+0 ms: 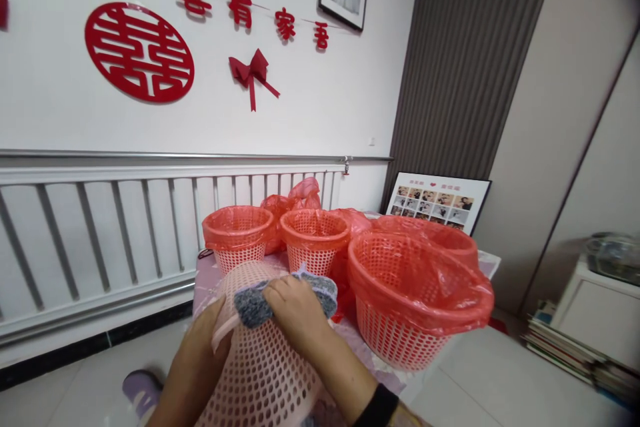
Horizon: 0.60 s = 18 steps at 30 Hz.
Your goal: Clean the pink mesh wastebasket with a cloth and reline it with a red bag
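A pale pink plastic basket (270, 367) with a mesh of round holes lies tipped over close in front of me. My left hand (213, 330) is closed on its rim at the left side; part of its fingers is hidden. My right hand (295, 310) grips a grey speckled cleaning cloth (250, 307) with lilac edging and presses it against the basket. Just beyond stand two smaller baskets, the left basket (240, 258) and the middle basket (311, 259), both lined with red plastic bags. To the right is a larger basket (400, 337), also lined with a red bag.
The baskets stand on a table with a patterned cloth (367, 353). More red bags (305, 193) lie behind them. A white radiator (115, 233) runs along the wall. A photo board (440, 197) leans at the back right, and a white cabinet (600, 307) stands far right.
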Each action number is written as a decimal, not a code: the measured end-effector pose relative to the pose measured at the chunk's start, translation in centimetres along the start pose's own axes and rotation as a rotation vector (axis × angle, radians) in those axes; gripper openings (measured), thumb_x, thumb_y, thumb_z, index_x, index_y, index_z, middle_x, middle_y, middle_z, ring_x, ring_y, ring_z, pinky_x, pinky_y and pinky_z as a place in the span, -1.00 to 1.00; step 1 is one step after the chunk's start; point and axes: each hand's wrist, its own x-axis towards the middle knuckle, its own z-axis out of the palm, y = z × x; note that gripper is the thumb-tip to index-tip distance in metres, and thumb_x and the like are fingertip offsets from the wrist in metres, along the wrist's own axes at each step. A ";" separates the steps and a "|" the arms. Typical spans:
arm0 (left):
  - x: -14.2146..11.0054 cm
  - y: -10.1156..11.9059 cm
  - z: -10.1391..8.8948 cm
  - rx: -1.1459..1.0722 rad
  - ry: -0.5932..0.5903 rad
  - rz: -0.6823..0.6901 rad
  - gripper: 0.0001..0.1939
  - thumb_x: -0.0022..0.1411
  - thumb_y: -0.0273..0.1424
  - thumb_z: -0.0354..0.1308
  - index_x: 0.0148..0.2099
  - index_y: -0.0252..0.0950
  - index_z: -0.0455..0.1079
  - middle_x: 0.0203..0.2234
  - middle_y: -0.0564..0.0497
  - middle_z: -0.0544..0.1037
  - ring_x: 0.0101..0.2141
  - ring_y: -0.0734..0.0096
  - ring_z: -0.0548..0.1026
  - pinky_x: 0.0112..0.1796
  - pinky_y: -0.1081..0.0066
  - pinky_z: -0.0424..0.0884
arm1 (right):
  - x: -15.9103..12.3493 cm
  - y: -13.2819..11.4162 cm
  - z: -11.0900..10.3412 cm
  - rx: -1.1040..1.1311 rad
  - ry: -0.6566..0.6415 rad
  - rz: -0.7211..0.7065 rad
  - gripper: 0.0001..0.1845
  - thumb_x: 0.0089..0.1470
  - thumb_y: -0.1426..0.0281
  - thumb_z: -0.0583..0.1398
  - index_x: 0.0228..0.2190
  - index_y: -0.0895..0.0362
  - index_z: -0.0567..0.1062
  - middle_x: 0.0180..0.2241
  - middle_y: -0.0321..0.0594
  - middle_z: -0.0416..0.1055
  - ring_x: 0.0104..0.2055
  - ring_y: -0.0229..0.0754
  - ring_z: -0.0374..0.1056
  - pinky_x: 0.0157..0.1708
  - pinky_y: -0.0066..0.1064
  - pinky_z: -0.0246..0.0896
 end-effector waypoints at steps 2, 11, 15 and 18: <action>1.0 0.7 -0.9 -0.046 -0.130 0.045 -0.49 0.34 -0.33 -0.04 0.29 -0.24 0.30 0.21 -0.15 0.50 0.20 0.15 0.46 0.25 0.06 0.35 | 0.2 -1.0 0.2 -0.052 0.014 -0.005 -0.92 0.30 0.44 0.21 -0.18 0.05 0.51 -0.21 -0.25 0.55 -0.18 -0.08 0.36 -0.26 -0.27 0.21; -0.9 -1.5 -0.1 0.054 -0.153 -0.014 -0.45 0.40 -0.19 -0.12 0.29 -0.33 0.33 0.25 -0.19 0.45 0.24 0.10 0.42 0.25 0.04 0.32 | -3.2 1.8 1.9 0.071 0.140 0.101 -0.76 0.24 0.42 0.23 -0.04 0.09 0.49 -0.06 -0.17 0.55 -0.07 -0.05 0.40 -0.10 -0.24 0.32; -0.8 -0.9 -0.8 0.036 -0.184 0.043 -0.45 0.43 -0.19 -0.17 0.31 -0.28 0.31 0.27 -0.14 0.43 0.26 0.18 0.38 0.28 0.12 0.28 | -6.0 3.5 3.6 0.211 0.219 0.261 -0.66 0.15 0.51 0.19 -0.03 0.08 0.49 -0.06 -0.11 0.55 -0.02 -0.02 0.42 0.00 -0.16 0.35; -0.9 -0.6 -1.2 0.058 -0.195 0.001 -0.42 0.42 -0.16 -0.18 0.31 -0.33 0.31 0.27 -0.18 0.42 0.26 0.13 0.37 0.27 0.09 0.29 | -8.4 4.2 5.2 0.330 0.286 0.440 -0.63 0.07 0.53 0.15 -0.07 0.08 0.49 -0.07 -0.10 0.54 0.01 0.01 0.44 0.03 -0.10 0.37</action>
